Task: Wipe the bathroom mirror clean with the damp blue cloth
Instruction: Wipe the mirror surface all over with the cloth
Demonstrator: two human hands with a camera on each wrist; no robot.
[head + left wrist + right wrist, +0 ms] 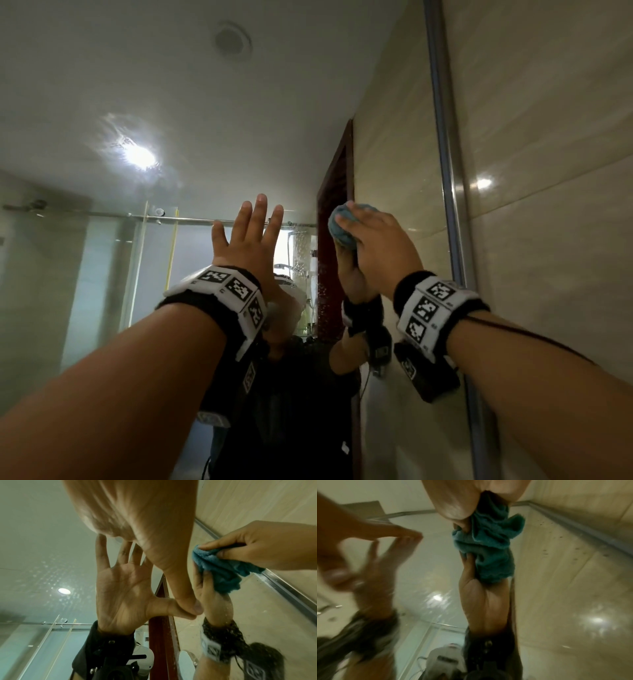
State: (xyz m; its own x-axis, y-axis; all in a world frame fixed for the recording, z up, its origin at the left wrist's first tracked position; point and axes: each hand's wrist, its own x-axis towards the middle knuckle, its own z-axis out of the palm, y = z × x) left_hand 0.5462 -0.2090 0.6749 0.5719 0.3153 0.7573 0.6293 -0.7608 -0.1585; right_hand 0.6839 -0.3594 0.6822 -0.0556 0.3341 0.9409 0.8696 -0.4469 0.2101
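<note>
The bathroom mirror (171,102) fills the head view ahead of me. My left hand (251,236) is raised with straight, spread fingers, its thumb tip touching the glass in the left wrist view (192,601). It holds nothing. My right hand (375,240) grips the bunched blue cloth (337,228) and presses it on the mirror near the right edge. The left wrist view shows the cloth (221,572) meeting its own reflection under my right hand (265,545). In the blurred right wrist view the cloth (488,540) hangs from my fingers (453,504).
A metal edge strip (448,171) bounds the mirror on the right, with a beige tiled wall (548,188) beyond it. Water droplets (322,291) speckle the glass below the cloth. The mirror reflects a shower screen, a dark red door frame and a ceiling light.
</note>
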